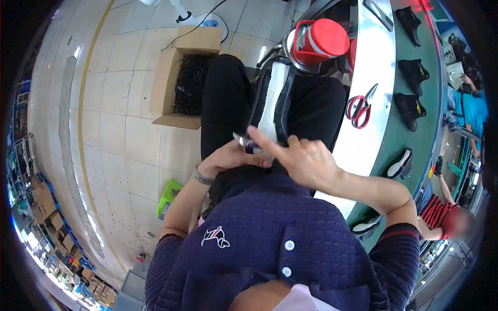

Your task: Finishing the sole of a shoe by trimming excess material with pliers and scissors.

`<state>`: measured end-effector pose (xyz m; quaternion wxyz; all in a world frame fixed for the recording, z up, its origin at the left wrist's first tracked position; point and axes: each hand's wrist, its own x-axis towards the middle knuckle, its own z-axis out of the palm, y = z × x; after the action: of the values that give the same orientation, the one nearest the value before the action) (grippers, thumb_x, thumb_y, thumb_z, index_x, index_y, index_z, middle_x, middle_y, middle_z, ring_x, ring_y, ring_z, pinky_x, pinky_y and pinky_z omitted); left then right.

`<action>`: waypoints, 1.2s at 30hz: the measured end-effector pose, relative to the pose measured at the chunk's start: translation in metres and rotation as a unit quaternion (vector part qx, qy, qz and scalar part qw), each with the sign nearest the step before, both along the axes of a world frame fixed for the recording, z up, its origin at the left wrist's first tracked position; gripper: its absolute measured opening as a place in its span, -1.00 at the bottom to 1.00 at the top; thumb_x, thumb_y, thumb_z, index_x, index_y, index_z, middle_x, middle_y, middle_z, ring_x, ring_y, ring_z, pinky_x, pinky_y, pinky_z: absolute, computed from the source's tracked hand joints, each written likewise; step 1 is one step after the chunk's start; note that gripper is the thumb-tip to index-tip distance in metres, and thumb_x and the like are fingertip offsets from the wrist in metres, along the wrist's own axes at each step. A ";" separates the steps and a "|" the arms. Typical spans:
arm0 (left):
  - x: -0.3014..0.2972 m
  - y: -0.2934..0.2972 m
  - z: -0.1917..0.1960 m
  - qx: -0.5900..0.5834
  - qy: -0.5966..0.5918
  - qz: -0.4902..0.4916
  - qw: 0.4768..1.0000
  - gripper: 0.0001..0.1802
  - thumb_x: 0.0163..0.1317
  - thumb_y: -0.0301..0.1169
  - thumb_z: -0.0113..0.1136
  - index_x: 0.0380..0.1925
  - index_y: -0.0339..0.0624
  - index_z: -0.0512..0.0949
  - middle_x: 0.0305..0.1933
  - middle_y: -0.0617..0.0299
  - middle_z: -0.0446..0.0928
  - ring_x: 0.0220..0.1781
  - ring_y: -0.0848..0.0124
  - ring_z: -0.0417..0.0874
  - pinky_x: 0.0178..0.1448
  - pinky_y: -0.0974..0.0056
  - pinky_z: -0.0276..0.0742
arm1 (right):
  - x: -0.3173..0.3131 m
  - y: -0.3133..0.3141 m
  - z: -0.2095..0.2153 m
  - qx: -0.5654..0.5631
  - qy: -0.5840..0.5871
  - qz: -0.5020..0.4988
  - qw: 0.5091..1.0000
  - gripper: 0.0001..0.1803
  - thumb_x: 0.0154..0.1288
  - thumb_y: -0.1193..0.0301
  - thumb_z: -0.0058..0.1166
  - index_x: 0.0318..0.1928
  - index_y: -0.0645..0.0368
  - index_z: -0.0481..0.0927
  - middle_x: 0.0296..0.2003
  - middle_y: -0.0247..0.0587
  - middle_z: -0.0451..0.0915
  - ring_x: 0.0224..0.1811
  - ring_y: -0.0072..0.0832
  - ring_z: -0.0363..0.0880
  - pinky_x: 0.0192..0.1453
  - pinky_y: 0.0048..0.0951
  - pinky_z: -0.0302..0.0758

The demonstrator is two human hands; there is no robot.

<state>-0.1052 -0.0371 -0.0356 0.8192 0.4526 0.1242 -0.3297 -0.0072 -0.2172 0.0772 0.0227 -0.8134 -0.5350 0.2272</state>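
A black shoe with a whitish underside rests on my lap, bottom up, its near end close to my waist. My left hand is closed around that near end, thumb beneath. A small shiny metal piece shows at its fingers; its kind cannot be made out. My right hand lies over the shoe's near end from the right. Its index finger is stretched out toward the metal piece, and the other fingers are curled, partly hidden. I see nothing held in it.
On my right runs a metal ledge with red-handled scissors, beside a green belt carrying several shoes. A red-lidded container stands ahead. At my left is a cardboard box of black scraps. Co-workers sit beyond the belt.
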 end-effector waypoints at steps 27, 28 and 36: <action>0.077 -0.004 0.013 -0.033 0.082 0.156 0.984 0.15 0.01 -0.36 0.49 0.47 -0.08 -0.13 0.29 0.16 0.30 0.30 0.37 0.34 0.34 0.23 0.30 | 0.093 0.004 -0.011 0.081 -0.014 -0.125 0.989 -0.33 0.36 0.32 0.05 0.43 -0.25 0.14 -0.50 -0.06 0.63 -0.55 -0.16 0.63 -0.47 -0.24 0.55; 0.074 -0.007 0.015 -0.032 0.085 0.152 0.984 0.15 0.01 -0.36 0.49 0.47 -0.08 -0.13 0.29 0.16 0.30 0.30 0.37 0.34 0.34 0.23 0.30 | 0.083 -0.008 -0.008 0.149 -0.007 -0.148 0.978 -0.34 0.36 0.32 0.05 0.42 -0.24 0.16 -0.49 -0.05 0.63 -0.55 -0.13 0.63 -0.47 -0.23 0.55; 0.059 -0.013 0.025 0.022 -0.018 0.078 0.997 0.31 -0.18 -0.37 0.59 0.48 -0.06 -0.17 0.37 0.08 0.18 0.40 0.25 0.21 0.47 0.16 0.10 | 0.015 -0.122 -0.040 0.204 0.101 -0.559 0.797 -0.54 0.48 0.17 -0.17 0.23 0.17 0.43 -0.52 -0.11 0.63 -0.41 -0.40 0.67 -0.22 -0.40 0.52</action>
<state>-0.0465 -0.0501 -0.0107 0.8345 0.4653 0.1513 -0.2533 0.0074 -0.3394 0.0377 0.3649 -0.9201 -0.0156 0.1415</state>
